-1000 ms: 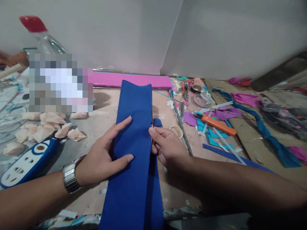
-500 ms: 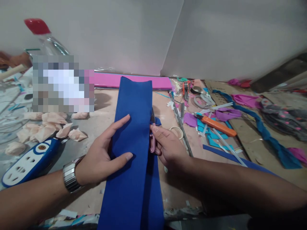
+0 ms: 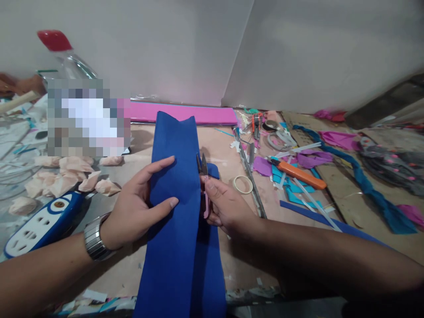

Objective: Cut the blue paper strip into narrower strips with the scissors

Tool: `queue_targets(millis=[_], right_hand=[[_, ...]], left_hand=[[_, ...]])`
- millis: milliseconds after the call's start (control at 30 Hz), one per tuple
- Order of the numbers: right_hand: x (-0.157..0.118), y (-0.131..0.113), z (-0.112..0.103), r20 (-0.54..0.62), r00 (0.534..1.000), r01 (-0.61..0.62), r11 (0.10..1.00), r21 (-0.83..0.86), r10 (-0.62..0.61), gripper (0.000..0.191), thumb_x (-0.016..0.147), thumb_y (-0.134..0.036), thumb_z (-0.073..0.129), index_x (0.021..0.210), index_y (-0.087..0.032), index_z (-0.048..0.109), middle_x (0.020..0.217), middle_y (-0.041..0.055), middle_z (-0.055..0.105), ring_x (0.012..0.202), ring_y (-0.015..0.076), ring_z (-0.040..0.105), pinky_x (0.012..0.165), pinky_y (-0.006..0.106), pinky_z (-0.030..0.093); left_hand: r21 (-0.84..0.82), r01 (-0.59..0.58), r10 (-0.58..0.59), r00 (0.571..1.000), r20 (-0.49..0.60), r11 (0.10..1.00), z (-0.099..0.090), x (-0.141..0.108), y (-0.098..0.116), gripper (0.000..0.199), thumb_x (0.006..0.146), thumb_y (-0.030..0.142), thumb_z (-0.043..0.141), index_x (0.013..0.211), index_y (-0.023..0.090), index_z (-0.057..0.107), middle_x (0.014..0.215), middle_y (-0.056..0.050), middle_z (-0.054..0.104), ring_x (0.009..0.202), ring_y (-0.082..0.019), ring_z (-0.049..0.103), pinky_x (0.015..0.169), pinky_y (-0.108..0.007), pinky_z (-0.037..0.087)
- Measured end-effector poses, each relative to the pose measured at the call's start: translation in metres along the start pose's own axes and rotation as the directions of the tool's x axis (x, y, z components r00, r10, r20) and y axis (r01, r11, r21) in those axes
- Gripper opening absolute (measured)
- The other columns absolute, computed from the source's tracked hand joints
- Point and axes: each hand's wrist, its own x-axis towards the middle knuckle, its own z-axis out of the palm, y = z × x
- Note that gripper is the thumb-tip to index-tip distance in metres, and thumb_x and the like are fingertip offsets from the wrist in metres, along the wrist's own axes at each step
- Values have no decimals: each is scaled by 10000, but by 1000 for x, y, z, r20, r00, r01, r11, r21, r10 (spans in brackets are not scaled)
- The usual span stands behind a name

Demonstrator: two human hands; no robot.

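Closest in, small scraps (image 3: 96, 295) gather along the front edge of the desk (image 3: 245, 265). A wide blue strip (image 3: 174, 247) of thin, flexible material runs from the bottom of the view up the middle, its far end standing clear of the desk; another blue layer (image 3: 210, 265) shows beneath its right side.

The left hand (image 3: 139, 203), with a metal-banded wristwatch (image 3: 96, 237) behind it, holds the strip's left edge: thumb and forefinger lie wide apart on the face, while the other fingers pass behind, mostly hidden. The fingers of the right hand (image 3: 232, 205) are closed around pink-handled scissors (image 3: 204, 168) at the right edge. Their blades are parted and point away; whether they touch the strip is unclear.

On the left lies a blue-and-white power strip (image 3: 43, 225); on the right, a narrow blue band (image 3: 318, 217), then a pale ring (image 3: 244, 192) and an orange utility knife (image 3: 301, 174). Crumpled peach wads (image 3: 73, 168) sit beyond the power strip. Farther back, a flat pink pack (image 3: 215, 115) lies along the grey wall (image 3: 185, 53), and a red-capped bottle (image 3: 54, 40) stands at left, partly pixelated.
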Motion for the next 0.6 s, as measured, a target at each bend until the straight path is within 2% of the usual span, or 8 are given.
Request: queue_targets(millis=[133,233,300,367,467,533,600], right_hand=[[1,0,-1,-7,1000,-14,1000,-2,14,500,878,-709,666,913,-217,585,536,-76,545,388,65,349,388,204,240],[1,1,-1,-6,999,-32,999,-13,32,514,880,-717,655,856,-210,575,528,-74,530,386,64,334,389,212,236],[1,1,-1,-3,999,-33,999,-23,33,501,875,-700,674,854,-208,581,533,-79,511,392,64,327,388,215,232],[0,1,0,23,999,-26,998,-50,27,493,872,-688,687,847,-206,589,530,-87,477,399,65,331,389,216,233],[-3,-1,1,76,997,-3,991,-136,13,491,881,-682,681,843,-202,585,544,-83,476,408,64,354,392,215,241],[-5,-3,2,113,993,-2,978,-210,26,466,906,-659,666,880,-202,581,562,-78,505,409,62,365,400,212,254],[-8,-4,2,141,989,-16,964,-264,55,431,939,-626,643,921,-201,578,575,-73,530,412,60,370,415,207,269]], left_hand=[[-15,43,-41,995,91,999,-2,1,3,830,825,306,840,1562,306,457,1622,-90,468,1377,-321,582,1101,-427,574],[-21,62,-60,994,96,998,-4,1,5,848,828,341,839,1576,317,439,1624,-80,469,1373,-331,586,1093,-437,576],[-18,67,-66,997,42,998,-5,2,4,757,843,383,824,1530,325,511,1583,-63,526,1388,-332,572,1143,-456,533],[-5,70,-70,995,-67,998,-7,4,2,573,867,419,796,1409,318,639,1469,-53,633,1341,-320,605,1160,-472,509],[23,56,-49,968,-246,998,-9,9,-2,330,845,412,818,1132,260,755,1186,-46,745,1145,-271,687,1069,-452,563],[24,39,-30,958,-284,999,-10,12,-3,321,792,371,867,1064,252,744,1124,-29,733,1090,-244,689,1024,-415,585],[21,25,-19,968,-248,999,-10,12,-1,421,776,331,880,1163,277,723,1217,-27,712,1156,-248,673,1076,-417,560]])
